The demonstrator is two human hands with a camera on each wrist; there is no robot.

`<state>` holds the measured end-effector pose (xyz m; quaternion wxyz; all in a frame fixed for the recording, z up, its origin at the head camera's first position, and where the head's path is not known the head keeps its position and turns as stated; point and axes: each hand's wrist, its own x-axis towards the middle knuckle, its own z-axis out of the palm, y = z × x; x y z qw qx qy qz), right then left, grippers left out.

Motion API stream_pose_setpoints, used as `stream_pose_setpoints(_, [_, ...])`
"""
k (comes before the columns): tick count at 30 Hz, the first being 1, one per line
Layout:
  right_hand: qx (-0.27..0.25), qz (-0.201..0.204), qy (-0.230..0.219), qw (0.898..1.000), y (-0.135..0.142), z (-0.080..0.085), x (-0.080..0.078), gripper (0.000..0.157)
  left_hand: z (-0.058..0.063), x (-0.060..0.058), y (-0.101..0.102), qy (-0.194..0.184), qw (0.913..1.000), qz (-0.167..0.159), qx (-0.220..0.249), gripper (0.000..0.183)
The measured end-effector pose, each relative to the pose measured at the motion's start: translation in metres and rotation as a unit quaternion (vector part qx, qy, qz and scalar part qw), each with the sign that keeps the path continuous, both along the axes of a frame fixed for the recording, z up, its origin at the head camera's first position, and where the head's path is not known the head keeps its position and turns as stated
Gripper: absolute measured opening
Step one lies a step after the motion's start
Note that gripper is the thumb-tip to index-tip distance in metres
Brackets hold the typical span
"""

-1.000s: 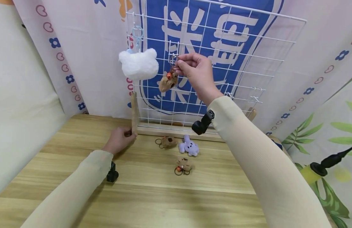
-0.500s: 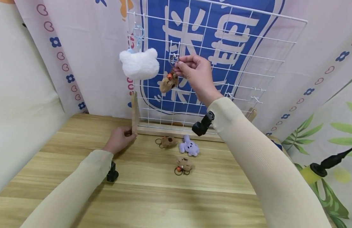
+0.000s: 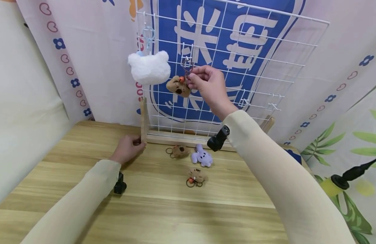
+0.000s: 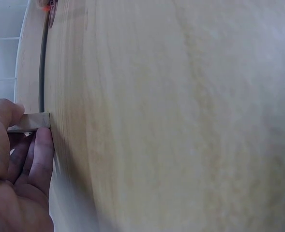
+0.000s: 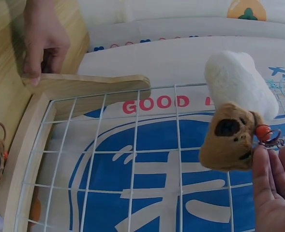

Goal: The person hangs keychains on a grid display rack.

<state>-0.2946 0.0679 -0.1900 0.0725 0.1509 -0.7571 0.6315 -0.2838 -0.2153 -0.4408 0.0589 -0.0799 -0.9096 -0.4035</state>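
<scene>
My right hand (image 3: 210, 84) pinches the chain of a brown plush keychain (image 3: 178, 87) with an orange bell. The keychain's ring overlaps a white hook (image 3: 187, 61) on the wire grid in the head view. In the right wrist view the plush (image 5: 227, 140) hangs beside my thumb and fingertips, its dark-nosed face showing. Low on the left, my left hand (image 3: 127, 149) grips the foot of the grid's wooden stand (image 3: 143, 118). The left wrist view has the thumb and fingers on either side of that wood end (image 4: 36, 121).
A white plush (image 3: 149, 69) hangs from the grid's upper left. Two brown plush keychains (image 3: 180, 152) (image 3: 197, 175) and a lilac plush (image 3: 202, 157) lie on the wooden table (image 3: 163, 217). Spare hooks (image 3: 244, 102) sit lower right on the grid. A yellow-and-black pump (image 3: 337, 181) stands at right.
My right hand has moved slightly down, away from the hook, and the brown plush has swung a little leftward and turned its face. The left hand keeps its place on the stand.
</scene>
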Motion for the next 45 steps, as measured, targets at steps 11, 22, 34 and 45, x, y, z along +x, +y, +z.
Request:
stream_pose_setpoints(11, [0.009,0.03,0.006,0.999,0.005,-0.023,0.011,0.018,-0.002,0.0,-0.001,0.007,1.0,0.003,-0.004,0.026])
stream_pose_setpoints(22, [0.248,0.166,0.027,0.954,0.024,-0.092,0.029,0.015,-0.002,-0.001,-0.001,0.007,1.0,0.002,-0.002,0.028])
stream_pose_setpoints(34, [0.479,0.332,0.045,0.811,0.043,-0.171,0.044,0.015,0.003,0.0,0.001,0.005,1.0,0.001,-0.003,0.029])
stream_pose_setpoints(45, [0.539,0.34,0.061,0.768,0.055,-0.197,0.048,0.031,0.005,0.002,0.003,-0.013,0.9999,0.006,-0.003,0.031])
